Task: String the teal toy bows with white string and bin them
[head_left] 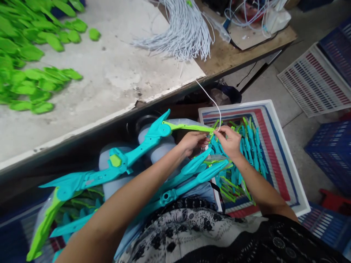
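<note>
My left hand (192, 141) is closed on the green tip of a long teal and green toy bow (142, 144) that lies across my lap. My right hand (229, 140) pinches a thin white string (210, 96) right at that tip, fingers pressed together. The string rises from my fingers toward the table edge. More teal bows (192, 175) lie on my lap under my forearms.
A white crate (276, 153) at my right holds several finished bows. On the table (115, 73) lie green plastic pieces (30, 54) and a bundle of white strings (186, 33). Blue and white crates (318, 78) stand on the floor at the right.
</note>
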Tool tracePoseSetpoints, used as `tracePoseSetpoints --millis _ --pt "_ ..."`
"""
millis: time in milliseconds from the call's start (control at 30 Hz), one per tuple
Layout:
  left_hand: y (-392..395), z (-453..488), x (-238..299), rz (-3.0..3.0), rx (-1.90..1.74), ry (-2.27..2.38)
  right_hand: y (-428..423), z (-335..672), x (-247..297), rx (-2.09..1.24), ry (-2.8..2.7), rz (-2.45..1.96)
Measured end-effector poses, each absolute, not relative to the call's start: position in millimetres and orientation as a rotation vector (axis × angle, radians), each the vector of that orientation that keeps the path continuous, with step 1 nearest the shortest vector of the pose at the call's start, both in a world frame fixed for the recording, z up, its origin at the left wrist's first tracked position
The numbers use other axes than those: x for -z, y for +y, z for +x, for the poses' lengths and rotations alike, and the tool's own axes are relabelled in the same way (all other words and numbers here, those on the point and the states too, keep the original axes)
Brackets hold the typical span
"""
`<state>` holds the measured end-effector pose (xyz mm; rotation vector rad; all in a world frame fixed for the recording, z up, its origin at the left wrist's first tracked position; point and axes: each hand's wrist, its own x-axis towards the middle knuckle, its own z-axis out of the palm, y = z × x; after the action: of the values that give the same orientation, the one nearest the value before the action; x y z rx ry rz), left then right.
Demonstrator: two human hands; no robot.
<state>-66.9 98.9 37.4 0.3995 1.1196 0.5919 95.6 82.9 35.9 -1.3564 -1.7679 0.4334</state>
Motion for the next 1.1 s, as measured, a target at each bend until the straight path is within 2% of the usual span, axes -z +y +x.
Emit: tracePoseSetpoints --millis 400,633,833,967,1100 --pt "99.0 -63.2 -34.4 0.357 -0.618 0.997 87.2 100.9 -32.0 -0.192 -2.040 -1.089" --pt "99.3 -61.9 -24.3 0.356 -0.638 0.869 87.2 98.5 -26.2 -0.292 -1.997 -1.181" --pt "96.6 -67.5 -23.7 0.611 -0.529 1.069 87.1 100.1 -15.6 -0.425 -2.059 -1.229" --pt "85.8 -121.7 -50.4 0.839 -0.562 1.106 90.3 104.2 -11.5 -0.382 -2.074 -1.243" --pt "52.9 -222.5 -108.2 0.760 -0.780 1.251 92.6 107.8 -13.3 -0.372 -2.075 -1.275"
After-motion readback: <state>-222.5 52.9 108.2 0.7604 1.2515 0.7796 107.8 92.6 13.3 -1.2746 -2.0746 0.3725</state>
